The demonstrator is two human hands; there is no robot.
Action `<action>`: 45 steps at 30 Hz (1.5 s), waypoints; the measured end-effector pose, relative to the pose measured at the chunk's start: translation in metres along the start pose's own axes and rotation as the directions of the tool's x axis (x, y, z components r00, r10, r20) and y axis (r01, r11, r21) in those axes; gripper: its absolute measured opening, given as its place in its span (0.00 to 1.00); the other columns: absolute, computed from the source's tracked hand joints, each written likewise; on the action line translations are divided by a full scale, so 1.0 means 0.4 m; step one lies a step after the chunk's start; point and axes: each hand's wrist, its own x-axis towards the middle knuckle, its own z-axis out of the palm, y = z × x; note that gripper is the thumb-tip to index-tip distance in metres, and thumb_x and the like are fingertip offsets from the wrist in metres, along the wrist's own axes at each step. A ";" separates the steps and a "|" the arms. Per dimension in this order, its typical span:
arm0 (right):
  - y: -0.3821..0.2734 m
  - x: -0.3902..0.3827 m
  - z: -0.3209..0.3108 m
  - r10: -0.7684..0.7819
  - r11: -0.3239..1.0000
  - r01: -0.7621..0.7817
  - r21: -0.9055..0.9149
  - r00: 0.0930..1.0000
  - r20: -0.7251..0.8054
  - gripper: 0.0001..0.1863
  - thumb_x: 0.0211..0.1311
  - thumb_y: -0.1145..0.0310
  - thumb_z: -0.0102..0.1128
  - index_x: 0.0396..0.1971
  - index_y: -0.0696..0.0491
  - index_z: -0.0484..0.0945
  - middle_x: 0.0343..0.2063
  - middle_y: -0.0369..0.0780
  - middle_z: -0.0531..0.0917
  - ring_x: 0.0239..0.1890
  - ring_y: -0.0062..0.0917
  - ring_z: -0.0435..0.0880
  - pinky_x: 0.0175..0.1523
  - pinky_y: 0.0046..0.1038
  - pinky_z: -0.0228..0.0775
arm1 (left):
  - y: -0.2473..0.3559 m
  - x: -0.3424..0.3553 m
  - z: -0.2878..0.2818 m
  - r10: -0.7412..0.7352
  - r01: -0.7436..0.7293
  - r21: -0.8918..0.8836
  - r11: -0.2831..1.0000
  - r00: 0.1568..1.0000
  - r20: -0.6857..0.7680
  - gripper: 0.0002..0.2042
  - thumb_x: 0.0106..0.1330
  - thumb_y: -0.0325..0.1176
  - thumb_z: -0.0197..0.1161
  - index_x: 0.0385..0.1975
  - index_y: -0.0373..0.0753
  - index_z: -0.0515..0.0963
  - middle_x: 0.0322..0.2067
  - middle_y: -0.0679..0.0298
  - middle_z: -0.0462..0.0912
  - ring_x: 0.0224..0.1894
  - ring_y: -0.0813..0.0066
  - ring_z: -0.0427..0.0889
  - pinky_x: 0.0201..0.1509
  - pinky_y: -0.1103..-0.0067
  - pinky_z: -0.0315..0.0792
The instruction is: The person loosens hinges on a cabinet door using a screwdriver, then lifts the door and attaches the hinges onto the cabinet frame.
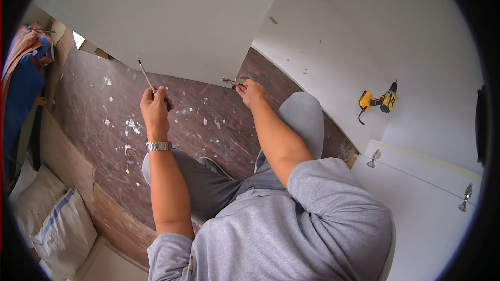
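Note:
My left hand (155, 110) is closed round a screwdriver (145, 74); its thin shaft points up and away, and most of the handle is hidden in my fist. The tip overlaps the white door panel (166, 21) in the picture; whether they touch I cannot tell. At that panel's near right corner sits a metal cabinet hinge (233, 80). My right hand (251, 93) pinches the hinge's outer end between thumb and fingers. Its other end lies against the panel's lower edge.
A yellow and black cordless drill (386, 101) lies on white boarding at the right. Two more hinges (373, 159) sit along a seam between white panels. Stuffed white sacks (65, 229) are at lower left, below a blue and red sheet (26, 78). Paint spots mark the brown floor (192, 119).

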 end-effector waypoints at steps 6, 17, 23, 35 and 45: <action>0.034 -0.007 0.031 -0.013 1.000 0.015 0.027 0.997 -0.072 0.07 0.54 0.74 0.52 0.35 0.55 0.70 0.30 0.44 0.75 0.32 0.33 0.77 0.41 0.39 0.78 | -0.013 0.000 -0.030 0.132 -0.136 0.125 0.983 0.991 0.035 0.08 0.64 0.29 0.56 0.23 0.36 0.68 0.15 0.70 0.66 0.14 0.81 0.67 0.16 0.82 0.62; -0.003 -0.010 -0.019 0.114 0.993 -0.119 -0.023 0.983 -0.143 0.13 0.60 0.76 0.44 0.43 0.56 0.73 0.35 0.46 0.80 0.34 0.37 0.81 0.45 0.44 0.73 | -0.090 0.010 -0.029 0.094 -0.099 0.153 0.983 0.995 0.043 0.05 0.63 0.27 0.55 0.27 0.34 0.69 0.16 0.65 0.70 0.13 0.77 0.71 0.15 0.80 0.67; -0.010 -0.014 -0.028 0.164 0.986 -0.165 0.011 0.965 -0.207 0.12 0.59 0.74 0.46 0.42 0.56 0.72 0.35 0.44 0.79 0.34 0.35 0.80 0.44 0.43 0.72 | -0.088 0.032 -0.018 0.110 -0.113 0.107 0.988 0.993 0.036 0.05 0.63 0.27 0.55 0.27 0.35 0.69 0.16 0.66 0.69 0.13 0.78 0.70 0.16 0.80 0.66; -0.321 0.026 0.020 -0.272 0.899 0.226 -0.376 0.959 -0.076 0.12 0.56 0.69 0.51 0.39 0.59 0.74 0.33 0.47 0.79 0.34 0.35 0.80 0.38 0.37 0.76 | -0.063 0.061 0.030 0.141 -0.141 0.014 0.990 0.990 0.019 0.05 0.64 0.27 0.54 0.27 0.36 0.68 0.16 0.68 0.68 0.13 0.79 0.67 0.15 0.80 0.64; -0.411 -0.301 -0.217 -0.361 -0.168 0.105 -0.980 0.919 0.160 0.44 0.59 0.40 0.50 0.62 0.63 0.60 0.63 0.57 0.62 0.67 0.44 0.60 0.69 0.35 0.53 | -0.119 0.104 -0.032 0.135 -0.132 0.166 0.977 0.991 -0.003 0.18 0.68 0.37 0.56 0.16 0.39 0.63 0.10 0.69 0.65 0.10 0.80 0.64 0.14 0.80 0.61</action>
